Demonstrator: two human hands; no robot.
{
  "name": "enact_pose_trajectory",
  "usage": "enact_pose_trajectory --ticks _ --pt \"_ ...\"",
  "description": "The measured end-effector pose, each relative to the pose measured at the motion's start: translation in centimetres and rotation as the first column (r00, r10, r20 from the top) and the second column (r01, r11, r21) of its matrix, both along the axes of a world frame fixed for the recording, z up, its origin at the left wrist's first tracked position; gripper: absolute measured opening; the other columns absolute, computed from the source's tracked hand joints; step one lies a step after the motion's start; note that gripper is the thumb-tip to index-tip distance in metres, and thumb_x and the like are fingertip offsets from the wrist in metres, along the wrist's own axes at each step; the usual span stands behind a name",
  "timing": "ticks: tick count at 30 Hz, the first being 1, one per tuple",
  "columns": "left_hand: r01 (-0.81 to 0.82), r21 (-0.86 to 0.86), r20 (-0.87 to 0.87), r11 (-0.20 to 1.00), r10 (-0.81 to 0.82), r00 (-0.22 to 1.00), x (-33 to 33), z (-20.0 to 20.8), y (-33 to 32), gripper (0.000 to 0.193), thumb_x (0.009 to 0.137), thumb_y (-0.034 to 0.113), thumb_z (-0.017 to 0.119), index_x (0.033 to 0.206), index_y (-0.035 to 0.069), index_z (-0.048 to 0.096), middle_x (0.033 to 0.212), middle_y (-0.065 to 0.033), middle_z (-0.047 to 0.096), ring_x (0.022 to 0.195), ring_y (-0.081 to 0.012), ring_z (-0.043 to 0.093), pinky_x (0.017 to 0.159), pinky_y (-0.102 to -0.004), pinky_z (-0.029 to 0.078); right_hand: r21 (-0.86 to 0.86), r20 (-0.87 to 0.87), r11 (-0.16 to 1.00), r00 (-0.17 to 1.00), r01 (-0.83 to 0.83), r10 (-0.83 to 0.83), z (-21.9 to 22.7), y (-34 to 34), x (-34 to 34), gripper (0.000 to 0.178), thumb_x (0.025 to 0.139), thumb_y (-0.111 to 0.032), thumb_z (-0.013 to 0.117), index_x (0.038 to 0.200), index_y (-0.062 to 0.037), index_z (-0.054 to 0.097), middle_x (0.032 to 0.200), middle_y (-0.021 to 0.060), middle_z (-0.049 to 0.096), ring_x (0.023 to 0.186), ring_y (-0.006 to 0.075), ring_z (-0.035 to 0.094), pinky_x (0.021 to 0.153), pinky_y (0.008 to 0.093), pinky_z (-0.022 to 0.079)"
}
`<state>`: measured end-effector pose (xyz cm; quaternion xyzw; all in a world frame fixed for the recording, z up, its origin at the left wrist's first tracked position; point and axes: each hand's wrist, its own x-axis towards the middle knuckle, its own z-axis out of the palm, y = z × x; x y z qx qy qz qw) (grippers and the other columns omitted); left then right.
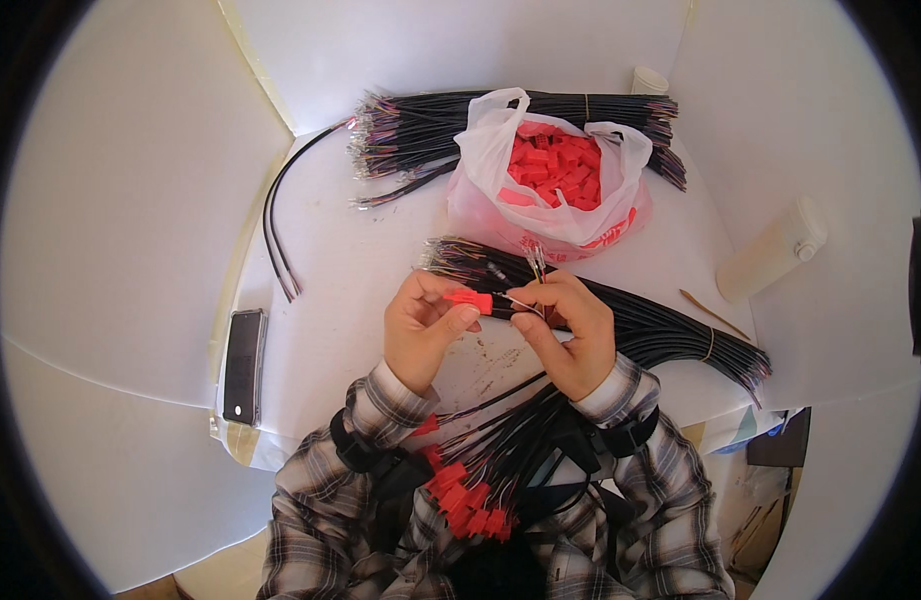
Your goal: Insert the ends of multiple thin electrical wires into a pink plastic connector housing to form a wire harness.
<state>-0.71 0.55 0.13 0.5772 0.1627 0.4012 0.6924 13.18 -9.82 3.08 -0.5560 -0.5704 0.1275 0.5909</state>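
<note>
Between the thumb and fingers of my left hand [426, 325] is a small red plastic connector housing [473, 300]. My right hand [569, 330] pinches the thin stripped wires [524, 303] of a black cable, their ends meeting the housing's right side. Other loose wire ends with metal terminals [537, 262] stick up above the right fingers. Whether a wire sits inside the housing I cannot tell. On my lap, below the hands, lies a bunch of black cables with red housings [466, 500] on their ends.
A white plastic bag [481, 215] full of red housings [556, 165] stands behind the hands. Bundles of black cables lie behind it [421, 130] and to the right [671, 325]. A phone [245, 365] is at left, a cream bottle [771, 250] at right, and two loose cables [273, 215] at far left.
</note>
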Motion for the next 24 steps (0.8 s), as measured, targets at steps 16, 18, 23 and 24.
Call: enact_pose_trajectory --ticks 16,18,23,24 --pt "0.018 0.052 0.114 0.998 -0.024 0.993 0.2 -0.1 -0.6 0.028 0.075 0.015 0.065 0.089 0.003 0.044 0.088 -0.013 0.056 0.069 -0.0164 0.056 0.058 -0.0267 0.047 0.057 0.062 0.996 0.996 -0.067 0.063 0.0 -0.2 0.7 0.006 0.067 0.002 0.056 0.071 0.0003 0.051 0.078 0.0095 0.051 0.056 0.0136 0.05 0.052 0.0229 0.042" --pt "0.016 0.058 0.118 0.998 -0.023 0.993 0.0 0.1 -0.7 0.028 0.075 0.014 0.064 0.09 0.003 0.043 0.088 -0.0131 0.056 0.068 -0.0161 0.055 0.058 -0.0265 0.047 0.041 0.041 0.998 0.998 -0.056 0.054 0.2 -0.2 0.5 0.006 0.068 0.002 0.056 0.071 0.0001 0.052 0.078 0.0098 0.051 0.056 0.0141 0.05 0.052 0.0234 0.042" --pt "0.113 0.127 0.023 0.985 -0.117 0.993 -0.6 1.1 -1.2 0.026 0.077 0.004 0.056 0.1 0.003 0.044 0.088 -0.0069 0.05 0.072 -0.0108 0.05 0.062 -0.0237 0.044 0.037 -0.018 0.998 0.999 -0.047 0.048 0.1 0.1 0.2 0.007 0.069 -0.001 0.059 0.073 -0.0002 0.053 0.078 0.0101 0.051 0.055 0.0152 0.051 0.051 0.0235 0.042" --pt "0.114 0.125 0.024 0.986 -0.118 0.993 -0.6 1.0 -1.2 0.026 0.077 0.004 0.056 0.1 0.003 0.044 0.088 -0.0069 0.05 0.072 -0.0108 0.05 0.062 -0.0237 0.044 0.047 0.01 0.997 0.998 -0.055 0.054 -0.1 0.1 0.3 0.008 0.07 -0.002 0.06 0.074 -0.0003 0.054 0.078 0.01 0.051 0.055 0.015 0.051 0.05 0.0231 0.042"
